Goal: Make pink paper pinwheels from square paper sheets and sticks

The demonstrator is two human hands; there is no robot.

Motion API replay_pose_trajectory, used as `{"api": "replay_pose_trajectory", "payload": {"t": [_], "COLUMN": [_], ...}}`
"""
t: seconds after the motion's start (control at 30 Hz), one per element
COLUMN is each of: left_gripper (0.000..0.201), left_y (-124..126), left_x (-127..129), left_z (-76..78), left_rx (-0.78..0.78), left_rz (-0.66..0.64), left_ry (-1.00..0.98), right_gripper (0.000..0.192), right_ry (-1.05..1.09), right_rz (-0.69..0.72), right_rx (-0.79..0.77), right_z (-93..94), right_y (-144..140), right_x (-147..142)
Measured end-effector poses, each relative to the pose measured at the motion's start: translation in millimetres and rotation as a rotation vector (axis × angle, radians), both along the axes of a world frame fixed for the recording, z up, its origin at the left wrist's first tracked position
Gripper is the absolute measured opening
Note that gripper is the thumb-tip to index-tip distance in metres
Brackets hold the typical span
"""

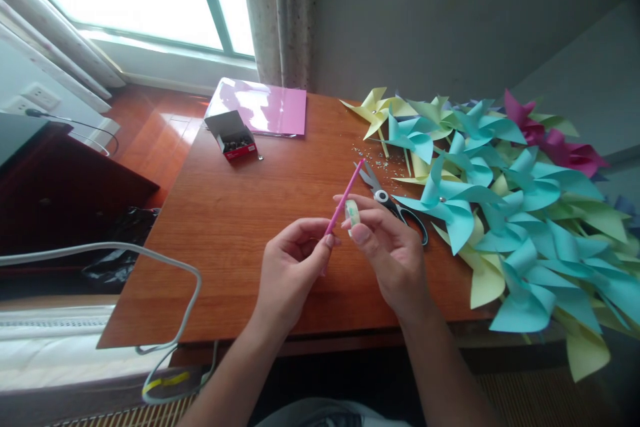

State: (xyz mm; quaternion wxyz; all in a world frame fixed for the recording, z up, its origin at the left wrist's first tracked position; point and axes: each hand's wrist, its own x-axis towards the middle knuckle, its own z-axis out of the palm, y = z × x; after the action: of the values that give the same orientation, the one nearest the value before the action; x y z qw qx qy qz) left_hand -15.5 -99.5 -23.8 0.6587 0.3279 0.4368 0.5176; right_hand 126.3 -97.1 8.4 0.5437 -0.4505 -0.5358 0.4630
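Head view: left hand [293, 260] pinches low end of pink stick [345, 197], fingers curled tight round it, stick tilting up and away to the right. Right hand [387, 243] just beside it, thumb and fingers gripping small roll of clear tape [353, 212], roll touching the stick. Both hover over wooden table [225, 227]. Scissors [390, 200] lie just behind right hand. Pile of paper pinwheels [505, 213] covers table's right side. Farther back: open small box [231, 135], pink paper sheet [265, 107].
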Motion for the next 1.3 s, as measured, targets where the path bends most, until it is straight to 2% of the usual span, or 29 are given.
{"api": "replay_pose_trajectory", "payload": {"t": [0.13, 0.37, 0.57, 0.83, 1.3], "left_gripper": [0.013, 0.013, 0.013, 0.017, 0.020], "left_y": [-0.2, -1.2, -4.7, -5.0, -5.9], "left_x": [0.3, 0.7, 3.6, 2.7, 4.7], "left_z": [1.5, 3.2, 3.9, -1.0, 0.9], "left_rx": [-0.011, 0.034, 0.194, 0.466, 0.591], "left_rz": [-0.015, 0.054, 0.163, 0.209, 0.262], "left_ry": [0.009, 0.072, 0.297, 0.615, 0.745], "right_gripper": [0.009, 0.011, 0.011, 0.016, 0.020], "right_ry": [0.001, -0.058, -0.244, -0.342, -0.384], "right_rz": [0.008, -0.014, 0.043, 0.000, -0.018], "right_rx": [0.017, -0.005, -0.007, -0.035, -0.015], "right_z": [0.7, -0.4, 0.9, 6.1, 9.7], "right_y": [2.7, -2.2, -7.3, -12.0, -11.1], "right_x": [-0.1, 3.7, 4.9, 2.6, -3.5]}}
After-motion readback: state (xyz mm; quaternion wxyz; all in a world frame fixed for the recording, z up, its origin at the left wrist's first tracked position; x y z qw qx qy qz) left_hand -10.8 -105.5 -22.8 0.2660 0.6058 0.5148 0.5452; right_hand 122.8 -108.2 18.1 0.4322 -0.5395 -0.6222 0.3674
